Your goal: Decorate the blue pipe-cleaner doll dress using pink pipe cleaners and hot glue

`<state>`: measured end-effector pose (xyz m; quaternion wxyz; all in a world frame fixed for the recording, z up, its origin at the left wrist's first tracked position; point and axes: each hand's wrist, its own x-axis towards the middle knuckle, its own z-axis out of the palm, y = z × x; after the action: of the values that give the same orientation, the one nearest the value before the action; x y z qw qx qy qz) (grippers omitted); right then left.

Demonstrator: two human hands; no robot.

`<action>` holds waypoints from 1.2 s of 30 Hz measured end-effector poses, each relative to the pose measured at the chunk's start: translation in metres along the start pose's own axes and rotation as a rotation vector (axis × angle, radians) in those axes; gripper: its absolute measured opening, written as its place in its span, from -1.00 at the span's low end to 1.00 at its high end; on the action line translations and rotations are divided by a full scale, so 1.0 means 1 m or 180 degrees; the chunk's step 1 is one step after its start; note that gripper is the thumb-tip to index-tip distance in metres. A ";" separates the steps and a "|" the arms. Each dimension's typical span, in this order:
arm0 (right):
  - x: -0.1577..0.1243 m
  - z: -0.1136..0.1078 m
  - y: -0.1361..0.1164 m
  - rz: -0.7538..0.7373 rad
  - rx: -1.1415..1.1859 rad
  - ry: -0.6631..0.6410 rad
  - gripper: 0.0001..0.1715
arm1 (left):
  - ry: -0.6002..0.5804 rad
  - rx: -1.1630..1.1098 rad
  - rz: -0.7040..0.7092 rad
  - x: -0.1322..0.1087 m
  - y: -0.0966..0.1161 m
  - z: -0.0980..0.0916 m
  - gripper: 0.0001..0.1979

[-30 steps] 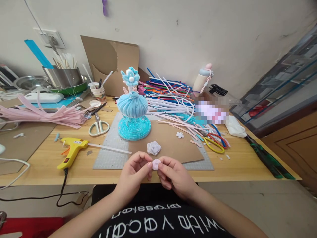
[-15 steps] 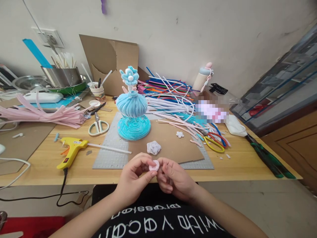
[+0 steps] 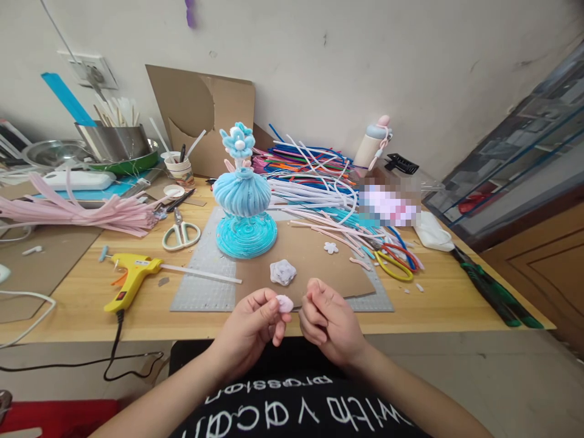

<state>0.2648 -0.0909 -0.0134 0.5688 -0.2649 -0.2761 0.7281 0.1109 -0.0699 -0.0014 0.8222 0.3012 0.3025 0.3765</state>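
My left hand [image 3: 253, 319] pinches a small pale pink coil of fuzzy pipe cleaner [image 3: 286, 303] between thumb and fingertips. Close beside it on the right, my right hand [image 3: 329, 313] is closed with thumb and index finger pressed together; whatever they may hold is too small to see. Just beyond the hands, a whitish star-shaped fuzzy piece [image 3: 283, 272] lies on the brown cardboard [image 3: 314, 267]. Farther right on the cardboard is a little white flower [image 3: 331, 247]. A light-blue pipe-cleaner figure with a pleated skirt [image 3: 243, 191] stands on a turquoise coiled base [image 3: 246, 238] behind them.
To the left lie a yellow glue gun [image 3: 132, 277] with a glue stick and white-handled scissors [image 3: 181, 234]. Bundled pipe cleaners [image 3: 310, 188] cover the back. Yellow-handled scissors [image 3: 395, 266] and green-handled pliers [image 3: 497, 295] are on the right.
My hands have drawn slightly apart. The pink coil has turned from its round face to a more side-on view in my left hand, while my right fingers have closed into a pinch.
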 end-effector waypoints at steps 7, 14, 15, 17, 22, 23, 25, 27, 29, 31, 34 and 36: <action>-0.005 0.002 0.003 -0.0518 -0.1193 0.0052 -0.73 | -0.0055 0.0185 0.0205 0.000 -0.007 -0.005 -0.72; -0.008 0.007 0.000 -0.0761 -0.1809 -0.0219 -0.93 | -0.0053 0.0903 0.0739 0.000 -0.003 -0.005 -0.82; -0.008 0.006 0.000 -0.0850 -0.1872 -0.0216 -0.95 | -0.0040 0.0958 0.0767 -0.001 -0.002 -0.004 -0.82; -0.008 0.003 0.000 -0.1046 -0.2084 -0.0190 -0.98 | -0.0049 0.1042 0.0786 -0.001 0.000 -0.003 -0.83; -0.008 -0.004 -0.001 -0.1611 -0.2829 -0.0072 -0.90 | -0.0171 0.1231 0.0686 0.001 -0.003 0.000 -0.83; -0.008 -0.005 -0.001 -0.1693 -0.2881 -0.0048 -0.88 | -0.0201 0.1254 0.0667 0.002 -0.004 0.001 -0.82; -0.007 -0.007 -0.001 -0.1737 -0.2888 0.0024 -0.87 | -0.0206 0.1285 0.0714 0.004 -0.004 0.003 -0.83; -0.006 -0.008 0.000 -0.1546 -0.2759 0.0124 -0.89 | -0.0107 0.1419 0.0873 0.008 -0.004 0.005 -0.84; -0.005 -0.010 0.001 -0.1153 -0.2438 0.0155 -0.92 | 0.0021 0.1799 0.1061 0.011 -0.002 0.006 -0.85; -0.005 -0.012 0.001 -0.0744 -0.2043 0.0089 -0.89 | 0.0095 0.2262 0.1165 0.015 0.001 0.006 -0.86; -0.006 -0.021 -0.004 -0.0507 -0.1787 0.0064 -0.80 | 0.0139 0.2598 0.1254 0.017 0.007 0.002 -0.88; -0.007 -0.032 -0.015 -0.0730 -0.2127 0.0280 -0.80 | 0.0158 0.2493 0.1318 0.016 0.011 -0.003 -0.90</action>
<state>0.2988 -0.0914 -0.0245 0.5401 -0.4347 -0.5021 0.5170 0.1131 -0.0505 0.0000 0.5459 0.6350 0.3753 0.3974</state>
